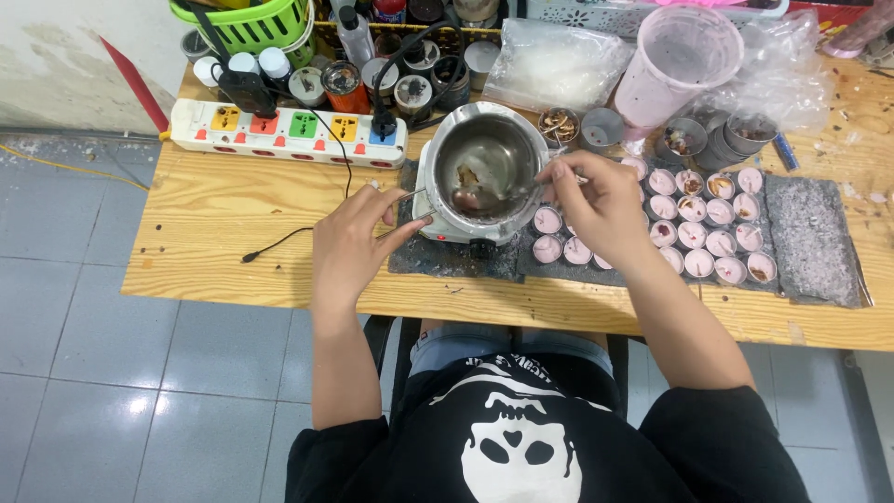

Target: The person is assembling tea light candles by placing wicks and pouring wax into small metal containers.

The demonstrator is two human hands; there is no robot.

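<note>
The round, shiny steel pot (pixel 484 163) is sitting on a small white heater (pixel 433 219) at the middle of the wooden table (pixel 214 233), holding a brownish residue. The left hand (pixel 349 242) is pinching thin metal tweezers (pixel 410 210) at the pot's left rim. The right hand (pixel 596 200) is gripping a spoon (pixel 480 197) inside it. Small pink-filled cups (pixel 694 224) are crowding the dark mat (pixel 815 237) to the right; bare wood is lying open to the left.
</note>
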